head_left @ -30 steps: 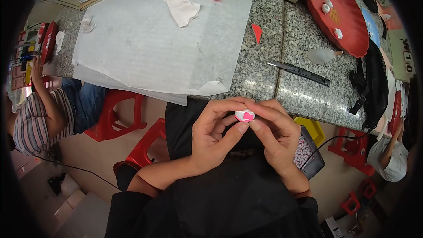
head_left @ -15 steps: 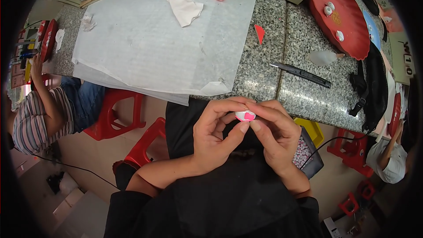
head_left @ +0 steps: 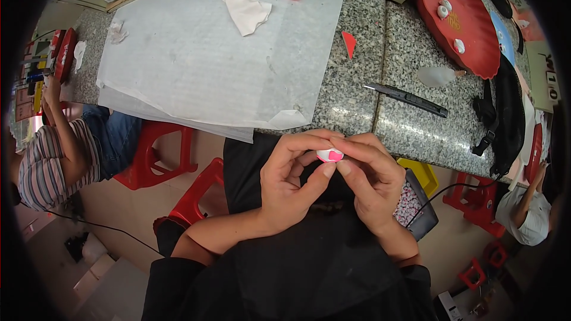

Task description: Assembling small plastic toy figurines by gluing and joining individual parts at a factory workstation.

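Note:
Above my lap, just off the table's front edge, I hold a small rounded white piece with bright pink patches (head_left: 331,155). My left hand (head_left: 291,184) pinches it from the left with thumb and forefinger. From the other side, my right hand (head_left: 376,184) grips it with its fingertips and thumb. The fingers of both hands meet over the top of the piece and cover part of it.
White paper sheets (head_left: 202,59) cover much of the speckled table; a crumpled tissue (head_left: 247,15) lies there. To the right are a cutter knife (head_left: 405,100), a small translucent bottle (head_left: 436,76) and a scalloped red tray (head_left: 437,32) with white pieces. Red stools (head_left: 157,154) and co-workers flank me.

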`<act>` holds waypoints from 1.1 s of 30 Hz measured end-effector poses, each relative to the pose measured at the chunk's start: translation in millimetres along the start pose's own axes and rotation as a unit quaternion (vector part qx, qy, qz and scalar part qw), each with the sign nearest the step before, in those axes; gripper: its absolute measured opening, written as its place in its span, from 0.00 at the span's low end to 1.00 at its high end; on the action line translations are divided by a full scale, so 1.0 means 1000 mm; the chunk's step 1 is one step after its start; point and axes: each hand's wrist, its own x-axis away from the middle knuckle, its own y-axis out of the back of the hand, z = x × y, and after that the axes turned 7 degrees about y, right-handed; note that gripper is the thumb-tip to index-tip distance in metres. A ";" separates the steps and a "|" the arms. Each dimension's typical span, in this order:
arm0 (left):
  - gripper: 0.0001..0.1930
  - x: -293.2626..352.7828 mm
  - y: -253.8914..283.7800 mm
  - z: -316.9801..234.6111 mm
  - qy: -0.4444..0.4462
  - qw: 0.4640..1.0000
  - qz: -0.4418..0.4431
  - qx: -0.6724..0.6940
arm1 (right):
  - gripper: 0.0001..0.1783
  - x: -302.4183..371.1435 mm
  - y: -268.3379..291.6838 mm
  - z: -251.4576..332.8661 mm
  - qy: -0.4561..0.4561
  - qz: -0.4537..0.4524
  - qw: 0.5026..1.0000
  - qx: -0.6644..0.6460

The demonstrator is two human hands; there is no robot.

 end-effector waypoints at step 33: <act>0.12 -0.014 0.010 -0.012 0.084 0.995 0.051 -0.002 | 0.13 -0.006 0.003 -0.002 -0.129 -0.023 0.972 -0.195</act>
